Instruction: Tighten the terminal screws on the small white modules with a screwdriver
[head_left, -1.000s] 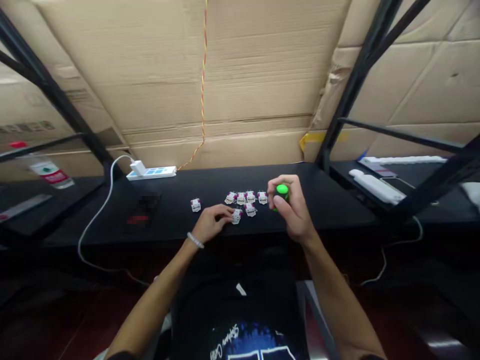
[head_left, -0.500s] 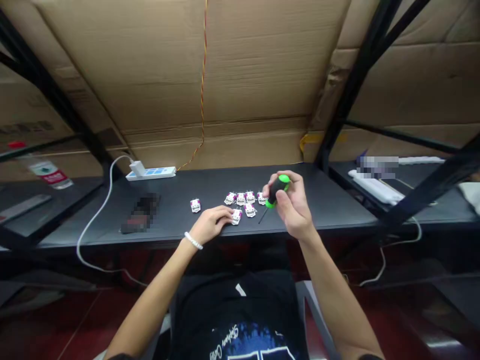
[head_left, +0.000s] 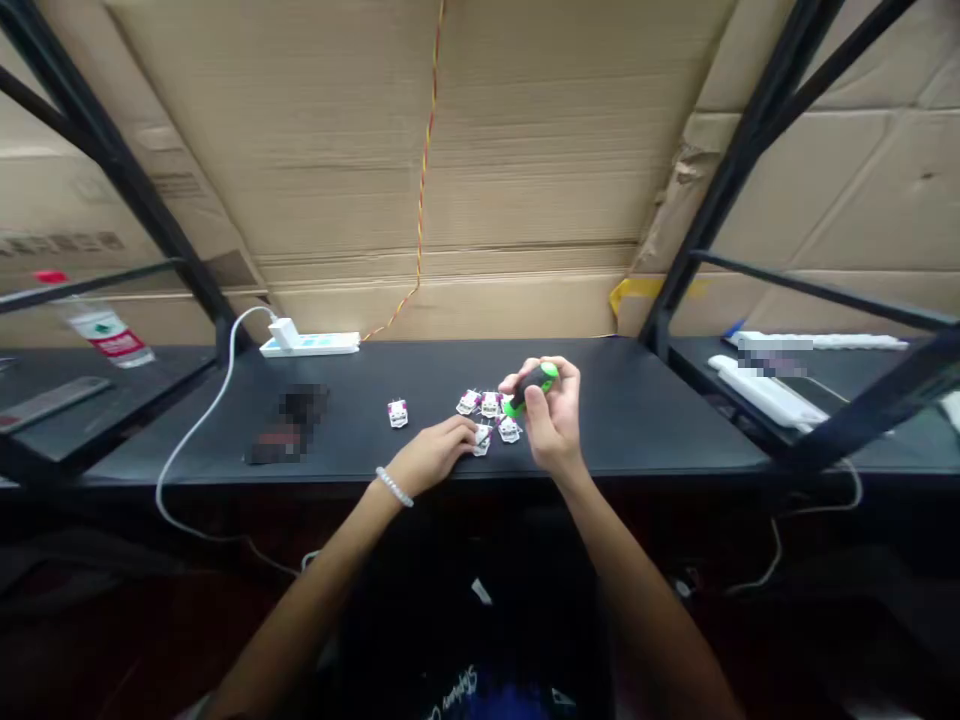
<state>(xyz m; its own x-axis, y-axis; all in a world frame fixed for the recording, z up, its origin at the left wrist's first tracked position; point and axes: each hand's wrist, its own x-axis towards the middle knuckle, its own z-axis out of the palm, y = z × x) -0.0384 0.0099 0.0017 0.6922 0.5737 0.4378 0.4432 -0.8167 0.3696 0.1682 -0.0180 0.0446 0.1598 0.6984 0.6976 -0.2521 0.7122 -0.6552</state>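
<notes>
My left hand [head_left: 441, 454] rests on the dark table, its fingertips closed on the left side of a small white-and-purple part [head_left: 482, 440]. My right hand [head_left: 551, 410] grips a screwdriver [head_left: 533, 386] with a black and green handle; its thin shaft slants down to the left, toward that same part. Whether the tip touches the part is too small to tell. Several similar parts lie close by, among them one just to the right [head_left: 509, 430] and one behind [head_left: 469, 402]. Another one [head_left: 397, 413] sits apart on the left.
A white power strip [head_left: 322, 344] with a plugged-in charger and cable lies at the back left. A blurred dark object [head_left: 289, 425] is in front of it. Black metal frame bars [head_left: 720, 180] rise on both sides; a bottle [head_left: 112, 335] stands beyond the left one.
My right hand has moved left and tilted the screwdriver flatter, bringing its shaft to the part at my left fingertips. The view has shifted slightly.
</notes>
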